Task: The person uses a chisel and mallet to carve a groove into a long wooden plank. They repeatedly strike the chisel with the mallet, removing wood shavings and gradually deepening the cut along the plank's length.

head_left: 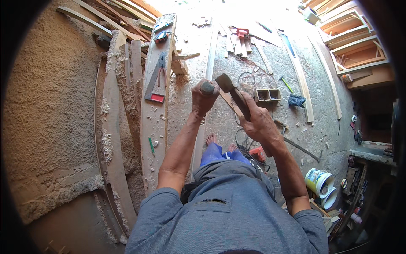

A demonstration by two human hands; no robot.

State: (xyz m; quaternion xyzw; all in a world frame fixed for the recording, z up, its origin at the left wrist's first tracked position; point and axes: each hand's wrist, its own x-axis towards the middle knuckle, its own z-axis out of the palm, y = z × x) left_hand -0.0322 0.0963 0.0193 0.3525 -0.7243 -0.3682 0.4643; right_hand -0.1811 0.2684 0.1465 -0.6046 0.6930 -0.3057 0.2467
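My left hand (203,99) is wrapped round an upright chisel, whose round grey handle butt (207,87) faces up; its blade is hidden below the fist. Beneath that hand runs a long narrow board (211,59). In my right hand (260,120) is a hammer with a wooden handle. The blocky hammer head (225,82) is raised just right of the butt, apart from it. To the left, a thick plank (154,122) bears a try square (151,89) with a red panel, red-handled pliers (160,70), a tape measure (160,37) and a green pencil (151,146).
Shavings-covered timber (112,93) leans along the left wall. On the floor ahead lie a red power tool (242,33), a two-compartment box (268,95), a green-handled hammer (286,84), a handsaw (287,44) and cables. Another red tool (257,154) and white buckets (319,183) are at right.
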